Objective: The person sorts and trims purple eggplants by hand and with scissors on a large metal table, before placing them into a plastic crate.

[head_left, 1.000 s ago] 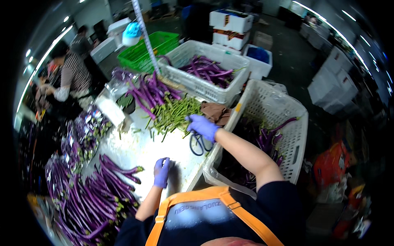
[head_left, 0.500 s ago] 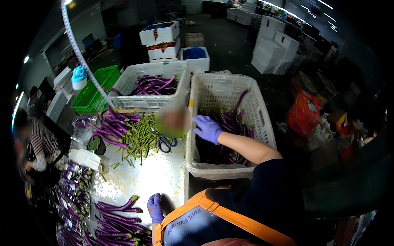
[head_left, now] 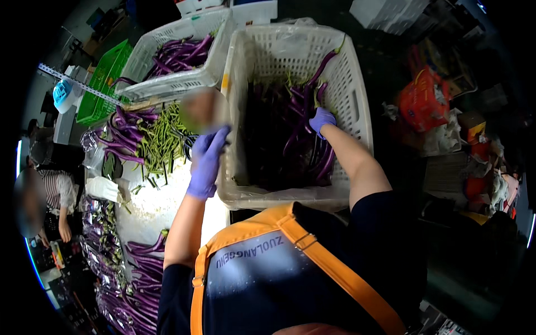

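My left hand (head_left: 207, 162), in a purple glove, is raised over the table beside the left wall of the large white crate (head_left: 228, 167). Its fingers point away from me and stand apart. Behind it, a pair of scissors (head_left: 188, 139) with dark handles is partly covered. Inside the crate, my gloved right hand (head_left: 322, 120) curls against a long purple eggplant (head_left: 319, 94) at the right side; the fingertips are partly hidden. More eggplants (head_left: 324, 167) lie in the shadowed bottom of this crate.
Cut green stems (head_left: 160, 137) are heaped on the table (head_left: 148, 209), beside loose eggplants (head_left: 125, 134). Bagged eggplants (head_left: 100, 240) line its left edge. Beyond stand a second white crate (head_left: 184, 84) of eggplants and a green crate (head_left: 103, 84). Another person (head_left: 53, 190) is at the far left.
My left hand has risen from the near table edge to beside the crate. My right hand has moved rightward from the crate's left side onto the eggplants. The view has tilted downward.
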A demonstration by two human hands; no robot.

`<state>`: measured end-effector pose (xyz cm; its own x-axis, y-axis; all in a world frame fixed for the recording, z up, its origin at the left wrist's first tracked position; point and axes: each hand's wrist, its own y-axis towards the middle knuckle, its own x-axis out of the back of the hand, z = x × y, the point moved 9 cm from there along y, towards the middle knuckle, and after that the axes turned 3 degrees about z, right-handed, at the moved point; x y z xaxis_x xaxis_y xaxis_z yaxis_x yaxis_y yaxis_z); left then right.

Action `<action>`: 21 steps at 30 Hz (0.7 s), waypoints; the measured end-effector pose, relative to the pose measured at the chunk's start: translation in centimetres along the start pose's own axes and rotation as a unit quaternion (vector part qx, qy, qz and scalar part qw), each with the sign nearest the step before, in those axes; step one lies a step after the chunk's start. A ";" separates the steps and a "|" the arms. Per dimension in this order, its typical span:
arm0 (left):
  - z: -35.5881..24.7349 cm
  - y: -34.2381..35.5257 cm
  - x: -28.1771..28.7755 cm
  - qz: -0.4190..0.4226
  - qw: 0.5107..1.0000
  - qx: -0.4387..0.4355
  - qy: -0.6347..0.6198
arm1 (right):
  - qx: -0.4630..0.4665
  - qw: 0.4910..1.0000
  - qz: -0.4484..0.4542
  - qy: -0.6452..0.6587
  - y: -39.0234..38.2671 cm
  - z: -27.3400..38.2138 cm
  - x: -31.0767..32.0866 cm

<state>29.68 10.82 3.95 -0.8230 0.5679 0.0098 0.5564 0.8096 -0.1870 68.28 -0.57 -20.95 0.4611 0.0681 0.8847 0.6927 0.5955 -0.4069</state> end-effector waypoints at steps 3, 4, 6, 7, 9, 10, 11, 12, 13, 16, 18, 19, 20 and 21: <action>2.1 6.5 -7.8 0.075 0.997 0.014 0.017 | 0.075 0.996 -0.043 -0.034 1.6 0.9 -1.9; 4.5 8.4 -9.5 0.095 0.995 0.030 -0.003 | 0.058 0.998 0.026 -0.011 2.0 0.2 -2.3; 8.7 10.9 -12.6 0.129 0.988 0.087 -0.012 | 0.073 0.991 -0.113 -0.015 2.0 -0.7 0.3; 10.9 11.7 -13.8 0.144 0.981 0.128 0.001 | 0.080 0.980 -0.184 -0.016 1.6 -1.0 1.7; 15.8 13.3 -15.4 0.140 0.973 0.177 0.048 | 0.014 0.984 -0.175 0.019 1.3 -1.3 2.7; 18.5 14.4 -15.7 0.135 0.974 0.158 0.092 | -0.007 0.987 -0.155 0.036 1.6 -1.3 2.4; 21.1 15.1 -15.8 0.129 0.972 0.141 0.134 | -0.027 0.989 -0.134 0.053 1.8 -1.1 1.8; 23.2 15.2 -16.0 0.120 0.969 0.157 0.148 | -0.046 0.989 -0.139 0.027 2.0 -1.2 0.9; 23.9 15.1 -16.1 0.109 0.966 0.170 0.160 | -0.008 0.983 -0.179 0.040 1.8 -0.3 1.8; 24.7 14.4 -14.5 0.062 0.932 0.169 0.316 | 0.143 0.944 -0.292 0.046 1.4 2.0 3.0; 24.0 14.6 -13.1 0.018 0.895 0.152 0.420 | 0.135 0.974 -0.181 0.004 2.9 3.1 1.0; 23.9 14.5 -12.2 -0.007 0.888 0.145 0.436 | 0.125 0.982 -0.133 -0.040 2.4 4.4 1.1; 23.4 14.3 -11.3 -0.028 0.882 0.131 0.451 | 0.098 0.983 -0.117 -0.105 1.9 5.2 1.4; 22.5 14.5 -10.9 -0.048 0.877 0.110 0.465 | 0.098 0.982 -0.092 -0.134 1.6 5.8 1.3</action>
<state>44.14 13.03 -21.02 -0.3595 0.4574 0.8134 0.3708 0.8699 -0.3253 66.77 5.08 -19.12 0.1572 0.1382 0.9779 0.6183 0.7583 -0.2066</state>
